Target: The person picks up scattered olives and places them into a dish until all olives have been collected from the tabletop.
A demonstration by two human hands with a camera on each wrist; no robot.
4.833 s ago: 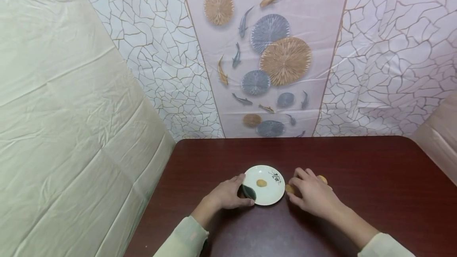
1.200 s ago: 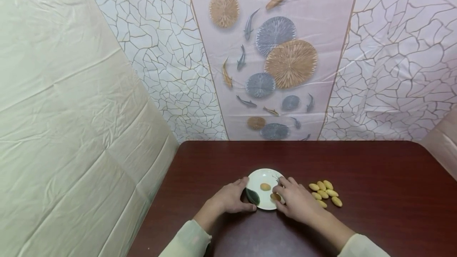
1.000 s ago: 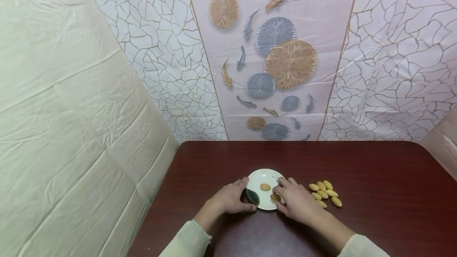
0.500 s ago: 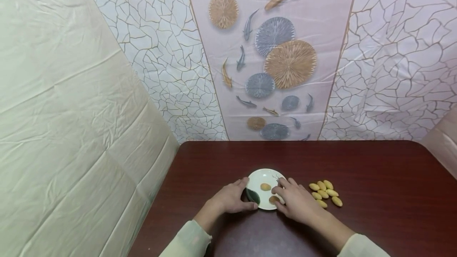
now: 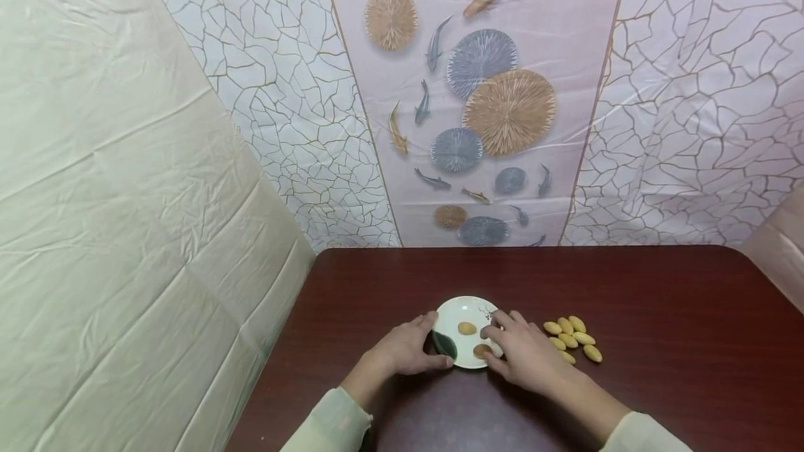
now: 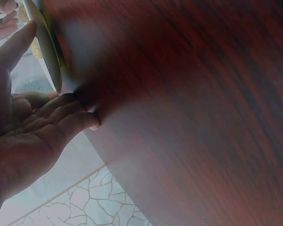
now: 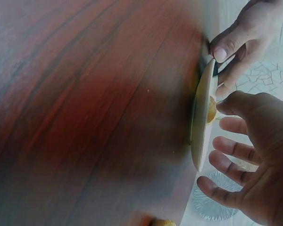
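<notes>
A small white plate (image 5: 452, 312) with a dark green leaf shape at its left edge sits on the table. My left hand (image 5: 405, 349) holds the plate's left side, thumb at the near rim and fingers along the far-left rim. One tan oval nut (image 5: 467, 328) lies mid-plate. A second, browner nut (image 5: 482, 351) lies near the plate's front right. Over the plate's right side is my right hand (image 5: 527, 358), its thumb tip at that second nut (image 7: 212, 109) and its other fingers spread apart, touching nothing in the right wrist view.
Right of the plate, partly behind the right hand, several yellow oval nuts (image 5: 567, 340) lie in a loose cluster on the dark red-brown table (image 5: 678, 312). Patterned cloth (image 5: 509, 110) hangs beyond the table's far edge. Pale quilted fabric (image 5: 125, 194) stands along the left.
The right hand has come from the nut cluster to the plate with the second nut. That nut has gone from between its fingers down onto the plate. The left hand stays at the rim.
</notes>
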